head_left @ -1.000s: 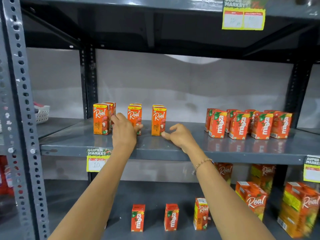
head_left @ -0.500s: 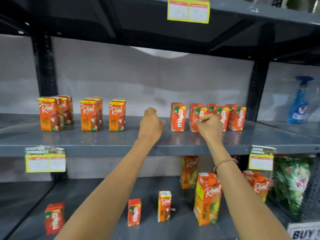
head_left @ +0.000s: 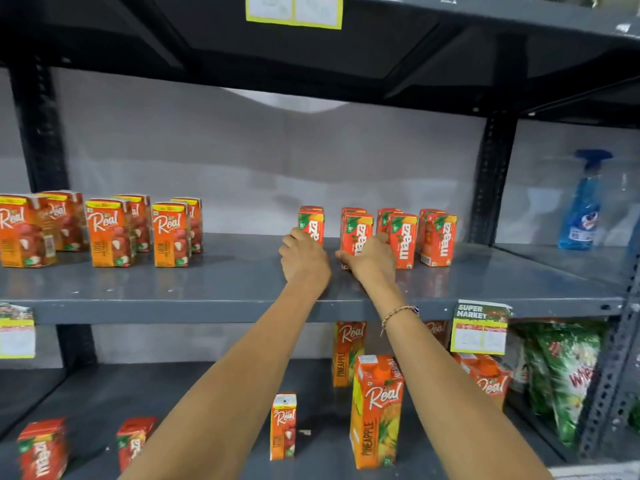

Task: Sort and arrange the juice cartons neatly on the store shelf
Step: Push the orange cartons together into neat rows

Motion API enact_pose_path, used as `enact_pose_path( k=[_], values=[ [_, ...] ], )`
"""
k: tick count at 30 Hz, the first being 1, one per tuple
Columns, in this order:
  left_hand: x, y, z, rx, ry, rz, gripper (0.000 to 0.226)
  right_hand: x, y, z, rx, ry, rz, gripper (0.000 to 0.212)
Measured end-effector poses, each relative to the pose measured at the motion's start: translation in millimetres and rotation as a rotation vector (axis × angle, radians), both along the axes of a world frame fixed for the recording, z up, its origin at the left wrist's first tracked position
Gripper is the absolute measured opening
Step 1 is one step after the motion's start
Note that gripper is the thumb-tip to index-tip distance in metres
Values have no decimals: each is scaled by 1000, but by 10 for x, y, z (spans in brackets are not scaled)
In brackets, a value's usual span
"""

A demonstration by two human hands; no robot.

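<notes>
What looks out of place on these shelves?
On the lower shelf, small Maaza cartons and a small Real carton stand scattered apart, away from their tidy rows above. A blue spray bottle sits beside the juice.

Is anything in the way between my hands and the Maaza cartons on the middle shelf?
Nothing visible. The left hand is already against the leftmost Maaza carton, and the right hand is against the next Maaza carton on the middle shelf.
</notes>
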State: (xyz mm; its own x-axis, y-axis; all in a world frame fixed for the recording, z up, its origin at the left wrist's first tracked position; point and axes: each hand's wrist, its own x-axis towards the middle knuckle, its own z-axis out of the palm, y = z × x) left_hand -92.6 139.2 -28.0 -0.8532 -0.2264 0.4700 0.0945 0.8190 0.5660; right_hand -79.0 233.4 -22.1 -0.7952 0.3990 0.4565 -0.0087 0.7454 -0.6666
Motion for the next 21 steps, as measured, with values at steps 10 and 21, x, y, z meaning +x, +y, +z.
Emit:
enact_pose_path(
  k=[10, 21],
  values=[
    [-117, -4, -59, -9, 48, -3, 65, -37, 7, -64, -36, 30, -22, 71],
    [-67, -5, -63, -59, 31, -6, 70, -41, 2, -26, -74, -39, 13, 75]
  ],
)
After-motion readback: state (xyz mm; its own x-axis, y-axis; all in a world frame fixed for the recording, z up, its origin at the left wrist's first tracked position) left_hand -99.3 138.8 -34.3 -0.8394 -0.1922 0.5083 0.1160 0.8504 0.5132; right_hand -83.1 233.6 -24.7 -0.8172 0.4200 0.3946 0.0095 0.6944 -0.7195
